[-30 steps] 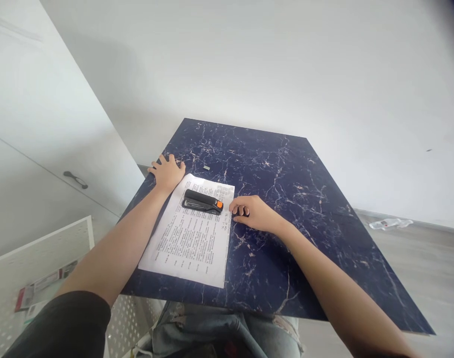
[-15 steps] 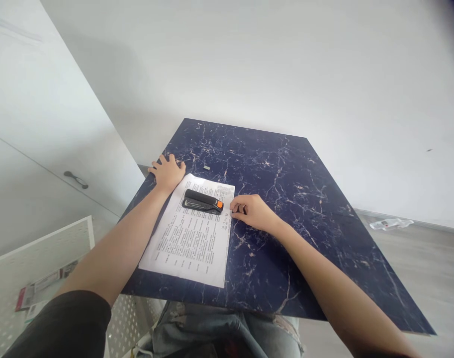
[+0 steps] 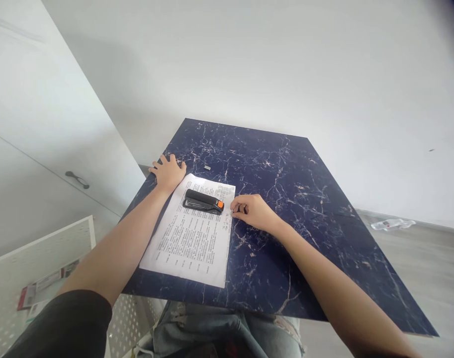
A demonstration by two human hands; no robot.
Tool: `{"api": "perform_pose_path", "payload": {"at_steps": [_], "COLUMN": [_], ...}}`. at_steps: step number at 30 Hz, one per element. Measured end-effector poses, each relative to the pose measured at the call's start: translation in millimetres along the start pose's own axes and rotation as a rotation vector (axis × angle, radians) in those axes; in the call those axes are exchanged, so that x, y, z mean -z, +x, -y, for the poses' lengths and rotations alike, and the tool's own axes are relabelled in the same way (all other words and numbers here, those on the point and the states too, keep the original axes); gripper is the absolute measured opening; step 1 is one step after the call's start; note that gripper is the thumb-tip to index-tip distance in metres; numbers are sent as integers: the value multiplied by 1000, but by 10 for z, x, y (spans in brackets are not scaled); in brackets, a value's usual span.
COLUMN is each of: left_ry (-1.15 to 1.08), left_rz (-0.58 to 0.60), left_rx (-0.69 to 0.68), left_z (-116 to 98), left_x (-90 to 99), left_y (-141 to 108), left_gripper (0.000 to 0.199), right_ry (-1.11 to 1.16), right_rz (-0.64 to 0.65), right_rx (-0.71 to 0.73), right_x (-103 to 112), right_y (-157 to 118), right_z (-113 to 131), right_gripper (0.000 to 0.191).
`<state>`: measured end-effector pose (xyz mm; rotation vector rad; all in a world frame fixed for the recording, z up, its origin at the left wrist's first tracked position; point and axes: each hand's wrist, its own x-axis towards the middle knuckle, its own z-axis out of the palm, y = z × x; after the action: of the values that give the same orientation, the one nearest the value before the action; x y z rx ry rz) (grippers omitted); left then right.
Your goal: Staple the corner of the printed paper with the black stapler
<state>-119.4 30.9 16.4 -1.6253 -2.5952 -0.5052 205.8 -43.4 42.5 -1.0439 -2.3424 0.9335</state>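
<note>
Printed sheets of paper (image 3: 189, 243) lie on the dark blue marbled table (image 3: 264, 159). On their upper part rests a black stapler (image 3: 203, 201) with an orange tip, untouched by either hand. My left hand (image 3: 168, 172) lies with spread fingers on the table's left edge, just beyond the paper's top left corner. At the paper's right edge, beside the stapler's orange end, my right hand (image 3: 251, 210) has its thumb and forefinger pinched together. Whatever is between those fingertips is too small to make out. A small pale green piece (image 3: 207, 168) lies above the paper.
To the left stand a white cabinet with a dark handle (image 3: 77, 179) and a white perforated basket (image 3: 44, 233) holding packets. A clear plastic item (image 3: 393, 224) lies on the floor at the right. The wall runs behind the table.
</note>
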Motion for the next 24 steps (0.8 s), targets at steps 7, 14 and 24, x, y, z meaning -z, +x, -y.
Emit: {"api": "perform_pose_path", "payload": {"at_steps": [7, 14, 24], "left_ry": [9, 26, -19], "left_rz": [-2, 4, -42], "left_rx": [-10, 5, 45], "left_z": [9, 3, 15], "left_x": [-13, -24, -51], "left_y": [-4, 15, 51], "left_gripper": [63, 61, 51], "right_ry": [21, -66, -471], "right_rz": [-259, -237, 100], "right_rx": [-38, 172, 125], "right_x": [-41, -359, -540], "right_y": [6, 91, 670], "right_z": [-13, 387, 741], "right_gripper": [10, 37, 35]}}
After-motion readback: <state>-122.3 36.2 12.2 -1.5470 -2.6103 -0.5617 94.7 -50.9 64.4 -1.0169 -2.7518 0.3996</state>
